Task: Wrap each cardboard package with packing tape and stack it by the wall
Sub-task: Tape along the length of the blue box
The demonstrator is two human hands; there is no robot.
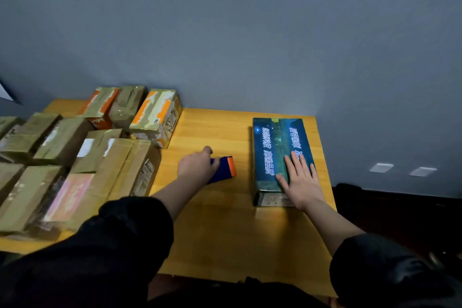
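Blue package (281,157) lies flat on the wooden table (220,220), long axis running toward the grey wall (250,32), its far end close to the wall but not against it. A glossy strip of tape appears to run down the middle of its top; how much of the rest is wrapped I cannot tell. Right hand (301,182) rests on the near half of the package, fingers straight and spread, palm down, pinning it. Left of the package, a little apart from it, left hand (197,165) curls over a blue and orange tape dispenser (226,169) on the table; the fingers look wrapped on the handle, though the grip itself is partly hidden. Further left of the package, a crowd of taped brown boxes (75,157) fills that side of the table back to the wall. Judged step: taking up the dispenser for another pass. To do it well, keep the right palm firm so the package cannot slide, start the tape over an edge, pull it taut along the seam, then shift the palm off the tape path before the dispenser reaches it.
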